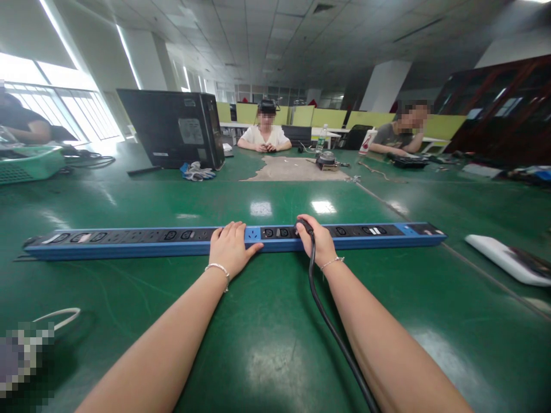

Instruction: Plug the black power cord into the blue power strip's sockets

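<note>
So I was standing in the room and this person had both bare hands on a long blue-and-black power strip, which ran sideways right under the hands and stuck out well past them on either side. The left hand was open, laid palm-down across the strip, thumb out to the side just below a blue socket sitting in the gap between the hands. The right hand was closed around a chunky black plug, holding it at the strip's top face; couldn't tell if it was actually seated, since the fingers hid the contact. A thick black cable hung off that plug and ran back toward the person, alongside the right forearm. Both wrists had thin bracelets, fwiw. All of it was on a big shiny green table. Beyond the left hand stood a black computer case with some work gloves lying by its base, and way off to that hand's left was a green basket. A white device lay well right of the right hand, just past the strip's end. Straight across from the hands sat a co-worker in a white top.
</note>
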Motion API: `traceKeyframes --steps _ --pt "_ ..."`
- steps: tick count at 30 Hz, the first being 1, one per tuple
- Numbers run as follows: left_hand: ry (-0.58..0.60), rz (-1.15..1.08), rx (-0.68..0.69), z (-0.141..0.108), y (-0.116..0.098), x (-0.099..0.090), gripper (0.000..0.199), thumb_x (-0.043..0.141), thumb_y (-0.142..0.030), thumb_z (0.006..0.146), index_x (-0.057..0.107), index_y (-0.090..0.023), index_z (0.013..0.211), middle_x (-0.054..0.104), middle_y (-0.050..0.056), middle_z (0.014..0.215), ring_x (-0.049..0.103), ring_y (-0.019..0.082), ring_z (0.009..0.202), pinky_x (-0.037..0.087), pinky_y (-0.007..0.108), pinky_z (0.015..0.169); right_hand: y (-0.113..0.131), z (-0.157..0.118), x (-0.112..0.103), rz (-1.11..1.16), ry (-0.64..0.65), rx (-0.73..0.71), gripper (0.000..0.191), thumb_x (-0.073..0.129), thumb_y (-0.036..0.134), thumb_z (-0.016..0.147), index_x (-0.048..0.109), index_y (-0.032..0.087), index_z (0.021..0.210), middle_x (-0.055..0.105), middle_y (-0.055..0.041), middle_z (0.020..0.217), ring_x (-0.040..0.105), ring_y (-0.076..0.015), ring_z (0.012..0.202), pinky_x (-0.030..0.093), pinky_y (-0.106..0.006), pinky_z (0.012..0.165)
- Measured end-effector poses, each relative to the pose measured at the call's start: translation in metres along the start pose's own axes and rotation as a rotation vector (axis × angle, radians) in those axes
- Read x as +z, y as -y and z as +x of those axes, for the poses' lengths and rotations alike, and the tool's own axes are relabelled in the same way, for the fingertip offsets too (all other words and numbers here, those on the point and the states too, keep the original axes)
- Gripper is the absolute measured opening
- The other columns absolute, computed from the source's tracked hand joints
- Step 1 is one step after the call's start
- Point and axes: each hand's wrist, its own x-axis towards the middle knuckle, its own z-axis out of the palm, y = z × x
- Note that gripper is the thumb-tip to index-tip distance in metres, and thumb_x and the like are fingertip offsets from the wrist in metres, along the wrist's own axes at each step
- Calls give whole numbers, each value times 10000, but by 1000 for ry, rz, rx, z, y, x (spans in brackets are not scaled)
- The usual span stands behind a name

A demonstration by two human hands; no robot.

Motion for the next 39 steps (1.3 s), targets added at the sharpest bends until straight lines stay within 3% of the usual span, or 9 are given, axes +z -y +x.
traceKeyframes --steps 4,10,15,22,34,39 --pt "7 1 -4 0 0 0 630 464 -616 778 491 -188 1239 538 140 1303 424 284 1253 251 456 1041 -3 2 -1 -33 7 -26 326 443 364 871 581 225 1132 713 -30 866 670 -182 792 502 -289 749" --pt "0 1 3 1 0 1 633 459 -615 783 496 -167 1228 545 143 1294 428 285 1248 252 461 1037 7 1 0 -216 29 -136 351 412 323 886 558 194 1177 679 -73 1061 651 -212 911 489 -305 802" --pt "-4 3 9 0 -1 0 626 459 -606 786 493 -169 1232 541 144 1298 425 287 1250 252 459 1036 12 -2 3 -287 50 -108 354 405 314 895 548 172 1186 685 -81 1040 652 -214 903 485 -312 817" --pt "4 29 6 -1 -2 -1 641 441 -606 796 484 -149 1243 531 147 1310 417 293 1256 258 459 1033 1 -11 10 -296 -9 -206 339 386 282 906 561 145 1163 612 -88 1213 488 -227 1218 312 -395 1058" --pt "17 98 5 -1 -3 -2 644 377 -618 820 468 -156 1259 520 127 1328 408 271 1266 262 442 1034 -3 -11 17 -128 -115 -248 295 433 299 886 584 162 1098 681 -100 1056 636 -213 946 406 -381 976" --pt "21 102 4 -1 -3 -3 644 383 -617 820 473 -148 1252 524 128 1323 413 271 1261 269 430 1032 -1 0 -1 103 -340 -174 340 414 380 890 561 199 1138 645 -80 1117 608 -208 998 457 -344 903"
